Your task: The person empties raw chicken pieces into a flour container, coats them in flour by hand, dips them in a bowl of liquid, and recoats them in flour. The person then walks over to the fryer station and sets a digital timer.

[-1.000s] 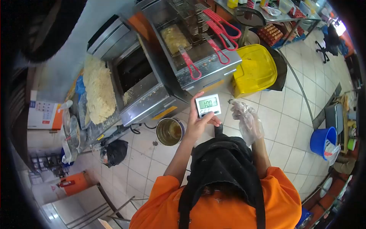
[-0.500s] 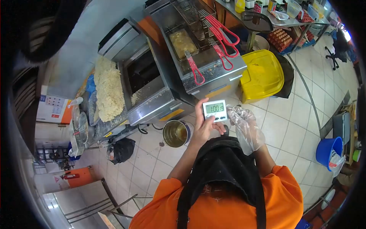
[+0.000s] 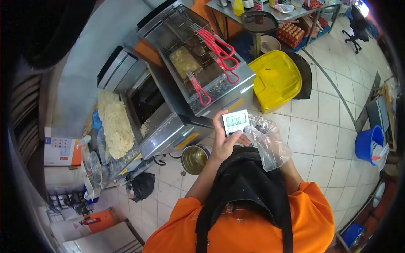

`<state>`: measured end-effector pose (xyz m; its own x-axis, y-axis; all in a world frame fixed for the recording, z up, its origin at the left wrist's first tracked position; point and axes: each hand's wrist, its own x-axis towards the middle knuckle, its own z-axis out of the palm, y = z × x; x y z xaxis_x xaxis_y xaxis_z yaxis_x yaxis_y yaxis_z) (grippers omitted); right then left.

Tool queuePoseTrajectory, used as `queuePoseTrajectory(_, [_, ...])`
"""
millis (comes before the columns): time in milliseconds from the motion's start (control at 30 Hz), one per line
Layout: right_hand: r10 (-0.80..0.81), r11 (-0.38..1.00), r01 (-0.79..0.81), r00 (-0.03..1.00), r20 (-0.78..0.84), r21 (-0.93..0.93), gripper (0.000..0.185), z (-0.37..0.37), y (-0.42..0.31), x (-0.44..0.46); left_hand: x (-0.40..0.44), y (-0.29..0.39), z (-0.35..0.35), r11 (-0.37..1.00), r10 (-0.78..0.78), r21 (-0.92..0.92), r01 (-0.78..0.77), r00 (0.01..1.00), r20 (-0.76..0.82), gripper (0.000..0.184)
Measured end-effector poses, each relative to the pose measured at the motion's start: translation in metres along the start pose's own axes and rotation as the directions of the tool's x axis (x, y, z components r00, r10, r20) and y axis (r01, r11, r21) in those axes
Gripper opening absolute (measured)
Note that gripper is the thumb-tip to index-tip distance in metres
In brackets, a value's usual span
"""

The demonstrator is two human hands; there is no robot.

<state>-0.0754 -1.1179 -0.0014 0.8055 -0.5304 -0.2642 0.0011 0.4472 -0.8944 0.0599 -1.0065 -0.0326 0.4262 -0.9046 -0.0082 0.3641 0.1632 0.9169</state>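
A white digital kitchen timer (image 3: 235, 122) is gripped in my left hand (image 3: 223, 141), which is bare, with the thumb on its lower front by the buttons. Its grey display faces up and shows digits beginning with 1:00; the last ones are blurred. My right hand (image 3: 272, 145) is inside a loose, clear plastic glove. The tip of that glove reaches the timer's lower right corner, and the crumpled plastic hides how the fingers are bent. Beyond the timer is a deep fryer (image 3: 223, 90) with red-handled baskets; pale food (image 3: 184, 61) sits in one basket.
A heap of pale crumbs (image 3: 114, 126) lies left of a second fryer (image 3: 145, 99). A yellow bin lid (image 3: 276, 80) is ahead on the right. On the tiled floor stand a metal bucket (image 3: 195, 159), a black bag (image 3: 141, 187) and a blue tub (image 3: 368, 145). Egg trays (image 3: 290, 34) sit under a steel table.
My view has turned, so the fryers shift left and down in the picture. The gloved right hand has come closer and now overlaps the timer's lower right corner. My left hand keeps its grip.
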Motion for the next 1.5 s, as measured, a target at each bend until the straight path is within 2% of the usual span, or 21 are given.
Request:
queuePoseTrajectory(100, [-0.074,0.992,0.071,0.997,0.024,0.109,0.028,-0.010,0.024,0.006,0.000,0.000,0.002,0.999,-0.030,-0.036,0.031,0.999,0.022,0.068])
queuePoseTrajectory(200, [-0.107,0.993,0.111,0.992,-0.064,0.051,0.028,0.002,0.013,0.001,0.002,0.000,-0.006,0.994,-0.023,-0.103,0.031,0.996,0.083,0.071])
queuePoseTrajectory(333, [-0.086,0.996,0.086,0.995,-0.053,-0.005,0.028,0.010,0.005,-0.001,-0.002,0.000,-0.012,0.994,0.018,-0.107,-0.005,0.992,0.123,0.070])
queuePoseTrajectory(433, [-0.045,0.998,0.045,0.999,-0.007,-0.054,0.028,0.017,-0.001,0.003,-0.008,0.005,-0.016,0.994,-0.015,-0.107,0.024,0.996,0.086,0.071])
queuePoseTrajectory(600, [0.037,0.988,-0.030,0.998,0.046,-0.154,0.028,0.027,-0.008,0.011,-0.017,0.010,-0.024,0.993,0.021,-0.120,-0.017,0.999,0.032,0.077])
queuePoseTrajectory(700, [-0.063,0.998,0.060,0.991,0.114,0.027,0.027,0.036,0.004,0.018,-0.021,0.020,-0.027,0.986,0.044,-0.158,-0.042,0.999,0.011,0.077])
queuePoseTrajectory(833, [-0.044,0.999,0.046,0.990,0.131,-0.014,0.025,0.049,0.008,0.028,-0.026,0.033,-0.031,0.991,0.062,-0.113,-0.068,0.996,-0.060,0.079])
queuePoseTrajectory(933, [-0.019,0.999,0.023,0.991,0.136,-0.033,0.025,0.059,0.008,0.035,-0.028,0.031,-0.048,0.984,0.073,-0.162,-0.073,0.997,-0.008,0.074])
queuePoseTrajectory(1000, [0.025,0.999,-0.019,0.986,0.163,-0.043,0.025,0.066,0.005,0.041,-0.029,0.034,-0.057,0.980,0.078,-0.185,-0.078,0.997,-0.006,0.071])
queuePoseTrajectory(1067, [0.002,1.000,-0.003,0.986,0.168,0.004,0.026,0.075,0.012,0.054,-0.030,0.043,-0.062,0.977,0.046,-0.205,-0.054,0.998,-0.044,0.067])
queuePoseTrajectory(1500, [0.043,0.999,-0.037,0.965,0.260,-0.028,0.031,0.140,0.008,0.088,-0.037,0.089,-0.122,0.972,0.058,-0.225,-0.073,0.996,-0.074,0.067])
